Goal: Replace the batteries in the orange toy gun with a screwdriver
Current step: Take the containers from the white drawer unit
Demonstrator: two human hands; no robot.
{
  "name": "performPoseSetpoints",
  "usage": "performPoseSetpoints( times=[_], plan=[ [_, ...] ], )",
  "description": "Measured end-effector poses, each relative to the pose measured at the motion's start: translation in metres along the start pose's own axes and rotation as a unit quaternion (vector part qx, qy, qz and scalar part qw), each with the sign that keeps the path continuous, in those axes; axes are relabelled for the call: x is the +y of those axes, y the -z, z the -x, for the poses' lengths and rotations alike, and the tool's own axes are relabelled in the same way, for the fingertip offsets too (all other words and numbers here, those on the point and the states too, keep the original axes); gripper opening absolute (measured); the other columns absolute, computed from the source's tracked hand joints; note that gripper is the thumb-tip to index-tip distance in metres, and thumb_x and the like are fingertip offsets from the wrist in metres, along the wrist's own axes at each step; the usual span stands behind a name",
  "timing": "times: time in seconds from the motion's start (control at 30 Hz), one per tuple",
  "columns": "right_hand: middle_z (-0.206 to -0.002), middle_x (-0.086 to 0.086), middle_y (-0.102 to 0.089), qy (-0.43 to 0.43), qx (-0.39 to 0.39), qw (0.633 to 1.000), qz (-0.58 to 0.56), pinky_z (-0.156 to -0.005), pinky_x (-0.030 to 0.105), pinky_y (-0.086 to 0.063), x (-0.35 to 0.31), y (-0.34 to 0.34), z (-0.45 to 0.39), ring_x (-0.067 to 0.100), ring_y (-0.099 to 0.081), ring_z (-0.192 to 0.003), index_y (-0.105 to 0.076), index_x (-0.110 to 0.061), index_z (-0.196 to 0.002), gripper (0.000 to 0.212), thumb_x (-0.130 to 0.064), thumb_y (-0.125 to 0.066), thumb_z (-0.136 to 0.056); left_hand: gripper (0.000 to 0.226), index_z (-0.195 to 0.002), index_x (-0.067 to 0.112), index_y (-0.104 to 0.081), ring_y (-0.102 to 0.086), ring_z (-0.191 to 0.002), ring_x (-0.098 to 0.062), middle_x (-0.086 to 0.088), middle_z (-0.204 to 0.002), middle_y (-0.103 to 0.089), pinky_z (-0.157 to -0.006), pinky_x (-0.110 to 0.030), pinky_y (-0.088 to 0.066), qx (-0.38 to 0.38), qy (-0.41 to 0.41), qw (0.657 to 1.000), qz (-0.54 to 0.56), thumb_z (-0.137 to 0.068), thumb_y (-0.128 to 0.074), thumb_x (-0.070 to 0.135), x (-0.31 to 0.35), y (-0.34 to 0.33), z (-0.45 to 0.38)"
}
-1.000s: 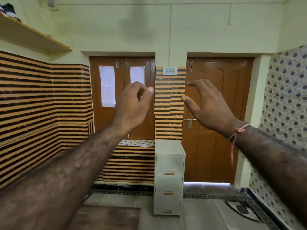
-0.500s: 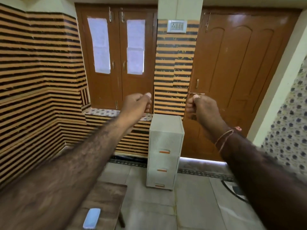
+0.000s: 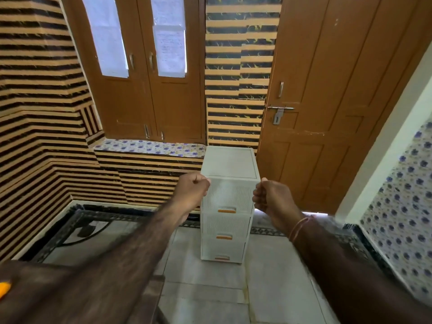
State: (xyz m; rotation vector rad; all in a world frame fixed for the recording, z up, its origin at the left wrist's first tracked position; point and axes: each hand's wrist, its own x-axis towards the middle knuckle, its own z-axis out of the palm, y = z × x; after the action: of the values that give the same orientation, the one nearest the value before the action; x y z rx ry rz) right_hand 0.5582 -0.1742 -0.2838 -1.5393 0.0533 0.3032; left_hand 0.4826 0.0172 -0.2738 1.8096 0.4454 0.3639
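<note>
Both arms are stretched out in front of me at mid-height. My left hand (image 3: 190, 195) is curled into a fist with nothing in it. My right hand (image 3: 272, 198) is also closed into a fist and holds nothing; a thin thread band circles its wrist. A small orange piece (image 3: 4, 288) shows at the far left edge on a dark wooden table (image 3: 149, 293); too little of it is visible to tell what it is. No screwdriver or batteries are in sight.
A white plastic drawer unit (image 3: 228, 206) with orange handles stands on the tiled floor straight ahead, between my fists. Behind it are a brown cupboard (image 3: 163, 101), a striped wall and a brown door (image 3: 327, 113). The wooden table sits at lower left.
The view has tilted down from the upper wall toward the floor. Both hands have gone from open and raised to closed fists, lowered in front of the drawer unit.
</note>
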Motion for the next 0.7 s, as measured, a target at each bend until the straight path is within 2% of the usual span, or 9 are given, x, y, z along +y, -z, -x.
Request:
performPoseSetpoints(
  times=[0.17,0.27,0.33,0.43,0.5,0.57,0.63,0.7],
  plan=[
    [-0.077,0.008,-0.059,-0.015,0.003,0.998,0.060,-0.067,0.033,-0.046,0.036,-0.025,-0.085,0.020,-0.055,-0.071,-0.063,-0.005,-0.093,0.024,-0.019,-0.045,-0.100,0.020,-0.093,0.004,-0.070,-0.064,-0.083,-0.027,-0.021,-0.100,-0.069,-0.076,-0.037,-0.054,-0.026,0.051,0.998,-0.028,-0.096,-0.060,0.021,-0.055,-0.021,-0.102],
    [-0.075,0.008,-0.060,0.010,0.012,0.993,0.118,-0.061,0.029,-0.046,0.062,-0.038,-0.129,0.018,-0.054,-0.068,-0.065,0.000,-0.091,0.028,-0.019,-0.046,-0.101,0.023,-0.091,0.002,-0.070,-0.063,-0.075,-0.029,-0.023,-0.096,-0.069,-0.068,-0.039,-0.053,-0.034,0.075,0.995,-0.056,-0.095,-0.061,0.023,-0.088,-0.038,-0.151],
    [-0.076,0.008,-0.063,0.038,0.009,0.982,0.184,-0.059,0.031,-0.050,0.083,-0.047,-0.158,0.018,-0.058,-0.068,-0.066,0.000,-0.087,0.029,-0.020,-0.049,-0.100,0.021,-0.085,0.004,-0.070,-0.066,-0.077,-0.027,-0.019,-0.089,-0.070,-0.073,-0.041,-0.057,-0.040,0.095,0.992,-0.072,-0.094,-0.061,0.021,-0.109,-0.051,-0.175],
    [-0.085,0.006,-0.069,0.069,-0.027,0.941,0.331,-0.074,0.040,-0.058,0.122,-0.060,-0.211,0.018,-0.066,-0.078,-0.068,-0.007,-0.085,0.026,-0.025,-0.054,-0.097,0.014,-0.082,0.012,-0.069,-0.067,-0.084,-0.022,-0.007,-0.087,-0.070,-0.078,-0.038,-0.057,-0.055,0.112,0.987,-0.103,-0.092,-0.061,0.018,-0.146,-0.075,-0.212],
    [-0.094,0.007,-0.070,0.083,-0.058,0.909,0.403,-0.082,0.035,-0.054,0.147,-0.066,-0.249,0.021,-0.066,-0.088,-0.069,-0.007,-0.093,0.024,-0.027,-0.056,-0.096,0.014,-0.081,0.016,-0.066,-0.065,-0.085,-0.019,-0.001,-0.087,-0.069,-0.072,-0.029,-0.055,-0.068,0.101,0.983,-0.134,-0.094,-0.060,0.017,-0.172,-0.094,-0.238],
    [-0.116,0.008,-0.066,0.075,-0.100,0.879,0.461,-0.094,0.027,-0.044,0.166,-0.071,-0.277,0.023,-0.060,-0.109,-0.065,-0.008,-0.115,0.030,-0.030,-0.053,-0.098,0.011,-0.086,0.019,-0.066,-0.064,-0.090,-0.017,0.004,-0.091,-0.066,-0.070,-0.022,-0.050,-0.103,0.100,0.975,-0.172,-0.095,-0.059,0.017,-0.194,-0.111,-0.262],
    [-0.138,0.010,-0.053,0.062,-0.168,0.837,0.516,-0.106,0.029,-0.034,0.189,-0.074,-0.315,0.023,-0.049,-0.126,-0.052,-0.008,-0.134,0.044,-0.035,-0.049,-0.099,0.013,-0.106,0.017,-0.068,-0.062,-0.104,-0.017,0.006,-0.104,-0.063,-0.086,-0.025,-0.051,-0.155,0.104,0.959,-0.212,-0.096,-0.058,0.017,-0.226,-0.128,-0.289],
    [-0.153,0.013,-0.036,0.042,-0.228,0.798,0.556,-0.114,0.033,-0.028,0.210,-0.074,-0.350,0.028,-0.037,-0.137,-0.041,-0.008,-0.143,0.053,-0.037,-0.047,-0.099,0.031,-0.125,0.012,-0.062,-0.058,-0.119,-0.019,0.001,-0.123,-0.061,-0.103,-0.032,-0.046,-0.209,0.083,0.938,-0.262,-0.094,-0.061,0.019,-0.258,-0.142,-0.312]
  ],
)
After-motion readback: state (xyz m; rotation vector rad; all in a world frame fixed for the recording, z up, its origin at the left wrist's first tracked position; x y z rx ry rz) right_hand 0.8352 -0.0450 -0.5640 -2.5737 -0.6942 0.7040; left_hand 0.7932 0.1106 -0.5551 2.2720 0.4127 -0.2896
